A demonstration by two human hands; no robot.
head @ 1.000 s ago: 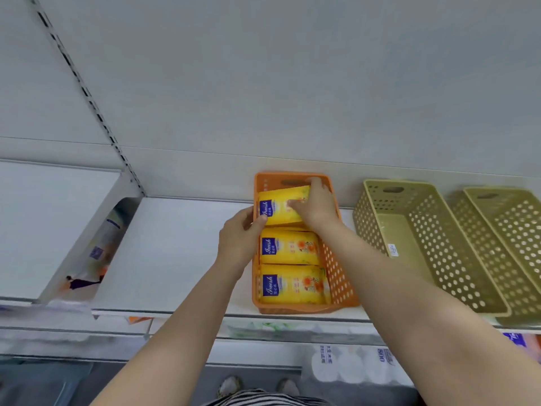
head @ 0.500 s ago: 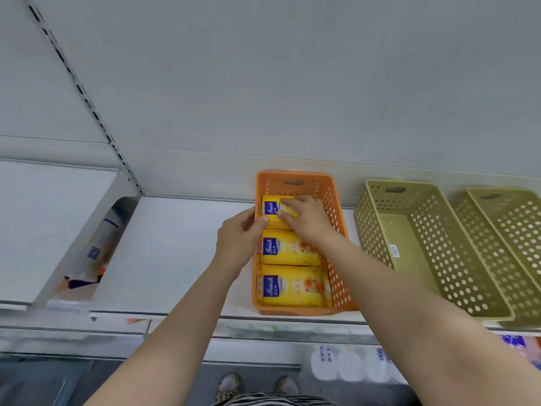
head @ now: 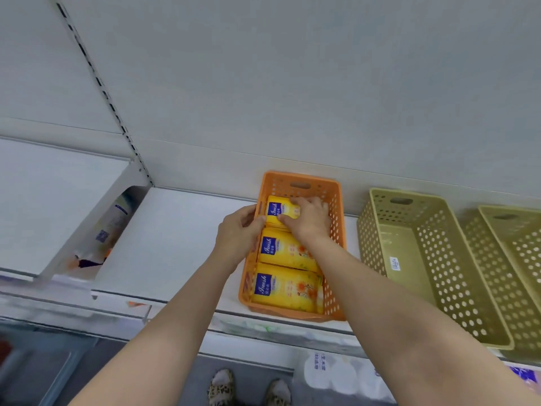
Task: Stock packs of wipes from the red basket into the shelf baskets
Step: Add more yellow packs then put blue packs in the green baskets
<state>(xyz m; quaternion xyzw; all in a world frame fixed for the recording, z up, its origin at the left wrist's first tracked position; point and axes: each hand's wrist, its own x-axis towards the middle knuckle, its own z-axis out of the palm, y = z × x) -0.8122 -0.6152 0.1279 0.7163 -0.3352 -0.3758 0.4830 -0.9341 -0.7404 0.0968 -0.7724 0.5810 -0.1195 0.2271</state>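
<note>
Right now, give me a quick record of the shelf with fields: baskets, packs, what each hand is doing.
orange basket: on the shelf, holds three yellow packs in a row
back pack: between both hands at the far end
middle pack: lying flat
front pack: lying flat, nearest the shelf edge
left hand: at the basket's left wall, thumb against the back pack
right hand: fingers curled over the back pack
green baskets: two to the right; no packs in the nearer one

Pale grey back panel point(head: 292, 83) rising behind a white shelf point(head: 175, 244), crossed by a slotted upright strip point(head: 96, 80) on the left. Lower down, a second white shelf point(head: 44, 200) at left, and dark grey floor point(head: 248, 382) underneath. Soft, even lighting throughout.
</note>
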